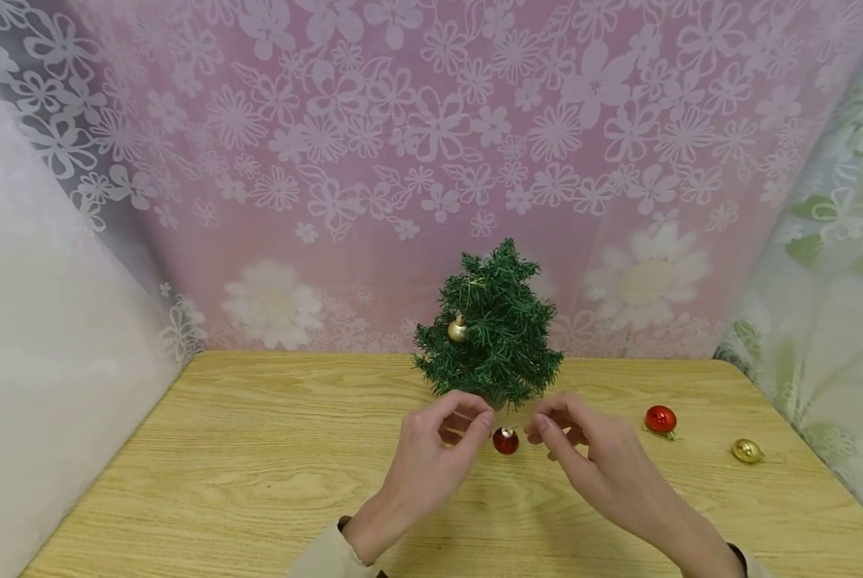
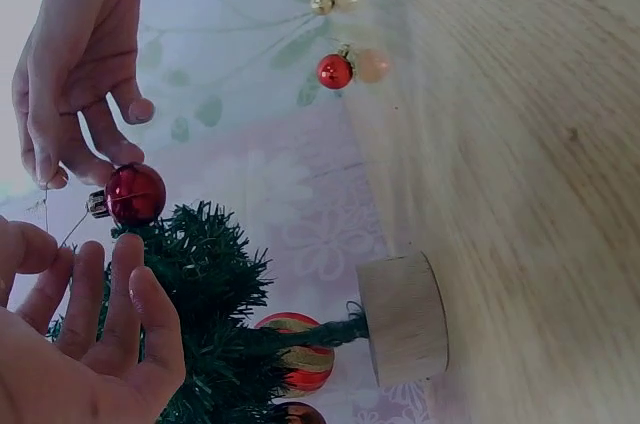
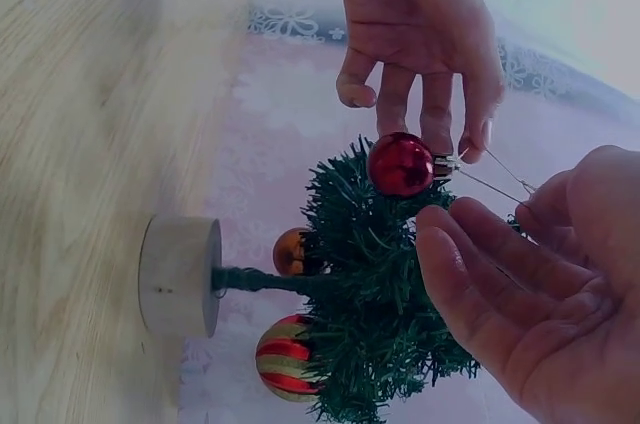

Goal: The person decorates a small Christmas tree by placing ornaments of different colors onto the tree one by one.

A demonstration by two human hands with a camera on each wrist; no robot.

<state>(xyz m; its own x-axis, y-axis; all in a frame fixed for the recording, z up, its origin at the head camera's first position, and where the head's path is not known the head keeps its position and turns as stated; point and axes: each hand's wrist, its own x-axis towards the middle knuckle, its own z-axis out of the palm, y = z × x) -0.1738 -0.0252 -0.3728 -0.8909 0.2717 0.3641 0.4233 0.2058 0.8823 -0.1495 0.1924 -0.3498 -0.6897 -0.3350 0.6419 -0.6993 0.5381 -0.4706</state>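
A shiny dark red bauble [image 1: 506, 441] with a silver cap hangs between my two hands, in front of the small artificial Christmas tree [image 1: 503, 329]. My left hand [image 1: 434, 453] pinches one side of its thin hanging string between thumb and finger. From the other side my right hand [image 1: 604, 461] pinches the same string [image 3: 488, 186], which is spread into a loop in the right wrist view. The bauble [image 2: 135, 194] stays clear of the wooden table in the left wrist view. A gold bauble [image 1: 457, 329] hangs on the tree's left side.
On the table's right lie a red bauble [image 1: 661, 418] and a gold bauble [image 1: 746, 451]. The tree stands on a round wooden base [image 3: 180, 277]. Behind it hang a red-and-gold striped bauble [image 3: 285, 359] and an orange-gold one [image 3: 290, 250]. A flowered curtain [image 1: 373, 201] closes the back.
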